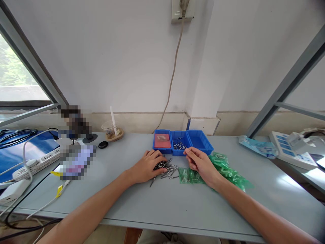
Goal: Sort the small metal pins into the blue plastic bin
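My left hand (147, 166) rests on a pile of small metal pins (167, 169) on the grey table, its fingers apart and curved over the near-left side of the pile. Part of the pile is hidden under it. At the front edge of the middle blue bin (175, 152), my right hand (201, 165) has thumb and forefinger pinched together; anything between them is too small to make out. More metal pins lie inside that middle bin. Green plastic bags (230, 173) with small parts inside lie beside and partly beneath my right hand.
A left blue bin (161, 150) holds a red packet (162, 141); a right blue bin (200, 140) adjoins the middle one. A power strip (42, 162) and cables are at left, with a cup (111, 127) behind. A light-blue packet (257, 146) and white socket board (291, 150) lie right.
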Motion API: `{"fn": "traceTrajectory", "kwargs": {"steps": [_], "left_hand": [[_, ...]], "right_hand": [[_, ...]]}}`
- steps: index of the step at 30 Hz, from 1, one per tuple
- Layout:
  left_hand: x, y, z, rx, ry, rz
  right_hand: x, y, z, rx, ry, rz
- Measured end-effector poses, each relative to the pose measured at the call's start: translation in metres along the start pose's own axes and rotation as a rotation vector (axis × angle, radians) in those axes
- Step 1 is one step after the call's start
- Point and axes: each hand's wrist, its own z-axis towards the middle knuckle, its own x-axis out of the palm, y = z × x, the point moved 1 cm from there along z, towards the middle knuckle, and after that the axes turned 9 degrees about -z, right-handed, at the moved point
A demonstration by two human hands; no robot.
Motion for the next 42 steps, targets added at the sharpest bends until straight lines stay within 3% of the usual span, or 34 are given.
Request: {"fn": "traceTrajectory", "kwargs": {"steps": [4, 7, 11, 16, 29, 36, 42], "left_hand": [[-0.001, -0.001, 0.0, 0.001, -0.004, 0.002], [-0.001, -0.002, 0.0, 0.002, -0.001, 0.011], [-0.001, -0.003, 0.0, -0.004, 0.001, 0.013], [0.0, -0.002, 0.0, -0.006, -0.005, 0.007], [0.0, -0.003, 0.001, -0.003, -0.006, 0.024], [0.0, -0.004, 0.0, 0.022, -0.01, -0.008], [0.002, -0.015, -0.002, 0.055, 0.037, -0.02]], "right_hand": [[0.0, 0.001, 0.0, -0.046, 0.005, -0.083], [0.001, 0.001, -0.002, -0.186, 0.012, -0.364], [0.007, -0.003, -0.008, -0.349, 0.163, -0.789], [0.011, -0.004, -0.011, -0.437, 0.227, -0.998], [0.009, -0.005, -0.009, -0.501, 0.153, -0.965], [0.007, -0.003, -0.007, -0.327, 0.035, -0.701], [0.003, -0.007, -0.005, -0.263, -0.034, -0.541]]}}
